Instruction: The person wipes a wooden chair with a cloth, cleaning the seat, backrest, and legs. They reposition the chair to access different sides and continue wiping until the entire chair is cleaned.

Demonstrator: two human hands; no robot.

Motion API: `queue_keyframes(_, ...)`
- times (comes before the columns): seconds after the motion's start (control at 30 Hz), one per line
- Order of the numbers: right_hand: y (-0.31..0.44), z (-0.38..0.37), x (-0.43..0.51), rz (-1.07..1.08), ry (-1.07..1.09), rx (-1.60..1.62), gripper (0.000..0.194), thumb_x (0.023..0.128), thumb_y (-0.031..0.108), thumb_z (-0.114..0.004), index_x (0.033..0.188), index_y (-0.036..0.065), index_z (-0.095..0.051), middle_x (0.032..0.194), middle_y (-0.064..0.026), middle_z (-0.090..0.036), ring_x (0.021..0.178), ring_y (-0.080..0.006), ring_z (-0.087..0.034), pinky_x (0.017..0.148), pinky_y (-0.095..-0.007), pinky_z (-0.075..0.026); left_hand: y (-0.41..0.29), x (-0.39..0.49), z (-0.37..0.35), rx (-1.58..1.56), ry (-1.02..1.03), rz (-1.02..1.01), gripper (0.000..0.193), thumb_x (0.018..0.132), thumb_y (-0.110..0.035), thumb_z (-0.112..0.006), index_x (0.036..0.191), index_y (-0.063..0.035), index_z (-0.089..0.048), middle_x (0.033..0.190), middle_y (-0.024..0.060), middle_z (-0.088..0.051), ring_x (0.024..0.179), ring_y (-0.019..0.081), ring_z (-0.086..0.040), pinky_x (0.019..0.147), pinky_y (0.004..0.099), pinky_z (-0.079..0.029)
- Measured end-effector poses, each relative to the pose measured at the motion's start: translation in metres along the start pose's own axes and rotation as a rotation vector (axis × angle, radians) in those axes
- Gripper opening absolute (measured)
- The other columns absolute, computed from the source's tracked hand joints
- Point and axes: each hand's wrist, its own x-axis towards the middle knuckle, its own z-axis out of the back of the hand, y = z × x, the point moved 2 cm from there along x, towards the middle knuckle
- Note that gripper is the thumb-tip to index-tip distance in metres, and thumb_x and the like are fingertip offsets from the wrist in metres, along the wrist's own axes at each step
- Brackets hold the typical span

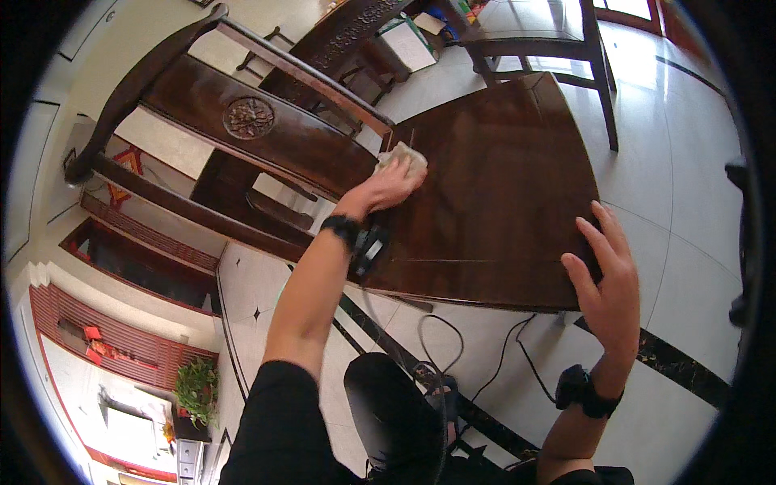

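A dark, glossy wooden chair with a flat seat (485, 200) and a backrest bearing a round carved medallion (249, 117) stands before me. My left hand (391, 182) presses a pale cloth (403, 159) on the seat, at the corner where it meets the backrest. The cloth is bunched under my fingers, and part of it is hidden by them. At the seat's front right edge is my right hand (606, 273), fingers spread and holding nothing; whether its fingertips touch the edge I cannot tell. Each wrist wears a black strapped device.
Black cables (509, 351) hang and loop below the seat, near my knee (388, 412) and foot. Another dark wooden chair (527, 48) stands beyond the seat. A carved wooden table (357, 36) and a white box (409, 45) are at the back. Pale tiles (667, 182) cover the floor.
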Motion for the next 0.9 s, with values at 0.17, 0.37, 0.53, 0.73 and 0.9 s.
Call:
queue_keyframes(0.17,-0.003,0.001,0.001,0.02,-0.011,0.023,0.043,0.093,0.024,-0.076,0.129,-0.001,-0.07,0.151,-0.0224,-0.055,0.145,-0.0415,-0.047,0.116,-0.0501,-0.043,-0.061,-0.14,-0.031,-0.295,-0.041,0.07,0.081,0.106,-0.05,-0.049,0.158,0.0087,-0.028,0.16,0.0418,-0.027,0.152,0.0527,-0.026,0.126,0.0522,-0.023)
queue_keyframes(0.37,0.0,-0.003,0.005,0.021,-0.027,-0.046,0.043,0.089,0.02,-0.079,0.126,0.0,-0.071,0.149,-0.0224,-0.057,0.144,-0.0424,-0.048,0.114,-0.0508,-0.044,-0.081,-0.193,-0.034,-0.429,0.093,0.116,0.081,0.109,-0.053,-0.037,0.16,0.0091,-0.024,0.164,0.0398,-0.018,0.156,0.0505,-0.016,0.128,0.0502,-0.016)
queue_keyframes(0.53,0.001,-0.003,0.005,0.023,-0.055,-0.005,0.041,0.087,0.017,-0.08,0.122,-0.002,-0.072,0.147,-0.0234,-0.059,0.142,-0.0442,-0.049,0.113,-0.0509,-0.045,-0.034,-0.102,-0.036,-0.041,-0.125,-0.221,0.053,0.111,-0.027,-0.037,0.152,0.007,-0.035,0.159,0.0431,-0.027,0.15,0.0587,-0.025,0.127,0.0551,-0.02)
queue_keyframes(0.73,0.002,-0.002,0.005,0.016,-0.043,-0.011,0.04,0.086,0.017,-0.079,0.121,-0.003,-0.071,0.146,-0.0235,-0.059,0.142,-0.046,-0.049,0.113,-0.0515,-0.044,0.029,0.052,0.0,-0.413,-0.088,0.102,0.066,0.11,-0.044,-0.031,0.161,-0.0017,-0.029,0.167,0.0323,-0.022,0.157,0.0467,-0.018,0.129,0.0494,-0.015)
queue_keyframes(0.9,0.001,-0.002,0.008,0.006,-0.023,0.017,0.04,0.085,0.017,-0.08,0.12,-0.003,-0.072,0.146,-0.0234,-0.06,0.143,-0.0462,-0.048,0.114,-0.0521,-0.043,0.049,0.11,0.018,-0.342,-0.087,0.248,0.09,0.104,-0.071,-0.021,0.167,-0.0061,-0.019,0.173,0.0203,-0.019,0.161,0.0342,-0.012,0.13,0.0446,-0.01)
